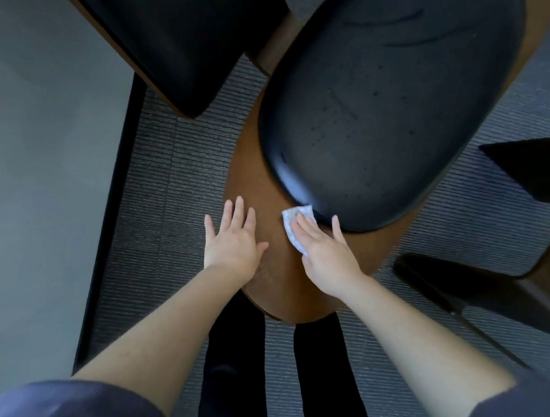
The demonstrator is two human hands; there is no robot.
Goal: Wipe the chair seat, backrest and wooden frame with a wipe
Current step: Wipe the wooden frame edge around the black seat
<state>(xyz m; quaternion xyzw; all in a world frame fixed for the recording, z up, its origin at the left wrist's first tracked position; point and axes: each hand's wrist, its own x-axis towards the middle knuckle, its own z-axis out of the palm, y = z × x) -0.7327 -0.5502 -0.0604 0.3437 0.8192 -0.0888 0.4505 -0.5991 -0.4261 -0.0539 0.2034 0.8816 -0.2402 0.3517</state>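
Observation:
The chair stands below me, a black padded seat [390, 102] set in a curved brown wooden frame [255, 183]. My right hand [325, 247] lies flat with straight fingers on a white wipe [292, 221] and presses it onto the wood at the near edge of the black pad. My left hand [233, 240] rests flat with spread fingers on the wooden frame just left of it. Nothing is held in the left hand.
A second black chair with a wooden edge [171, 43] stands at the upper left. Dark chair parts [487, 284] sit at the right. A grey wall [36, 160] with a black skirting runs along the left. Ribbed grey carpet [173, 170] covers the floor. My dark trouser legs are below the frame.

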